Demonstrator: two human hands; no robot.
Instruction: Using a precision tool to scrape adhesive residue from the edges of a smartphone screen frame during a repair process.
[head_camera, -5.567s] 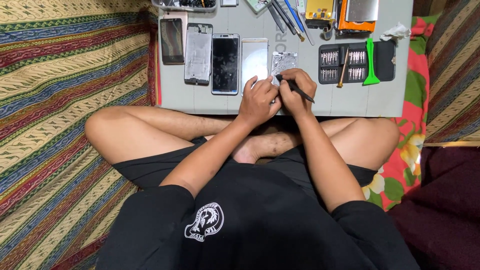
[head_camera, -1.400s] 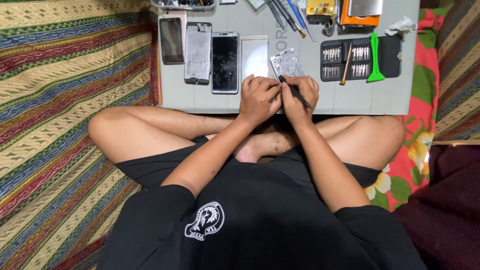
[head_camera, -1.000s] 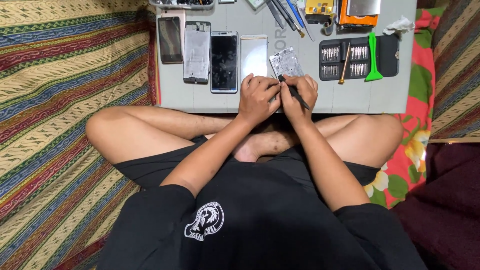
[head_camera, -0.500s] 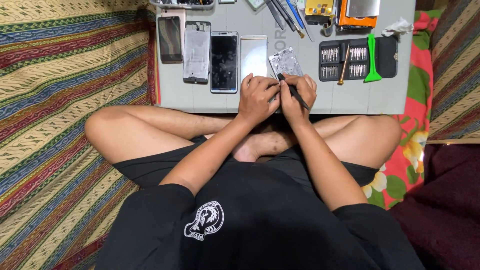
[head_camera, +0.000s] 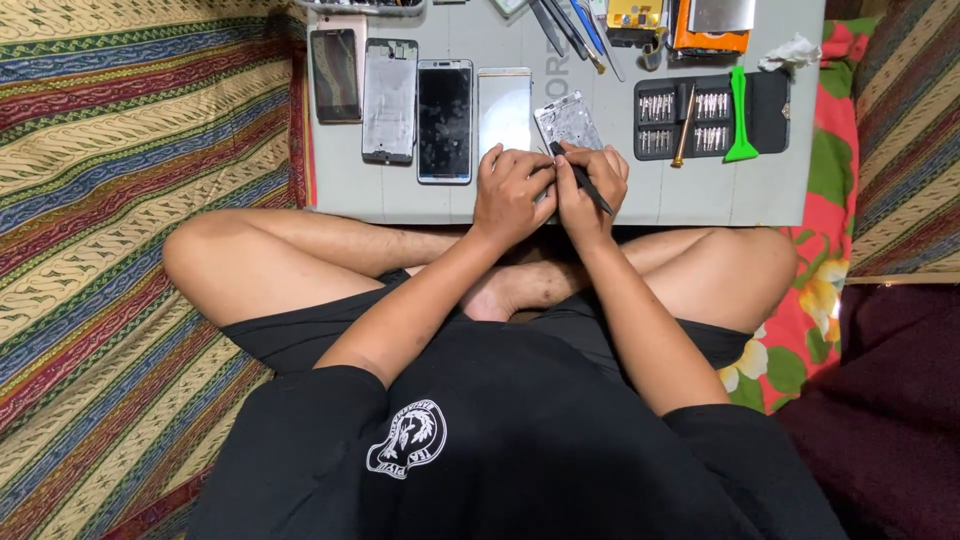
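Phone frame (head_camera: 568, 122) steadied under left hand (head_camera: 510, 190); right hand (head_camera: 588, 185), grip clamped on black tool (head_camera: 583, 180).

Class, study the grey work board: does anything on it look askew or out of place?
Mostly orderly. The phone parts lie in a neat row, but the silver frame piece by both hands sits tilted, and a crumpled tissue lies at the grey board edge.
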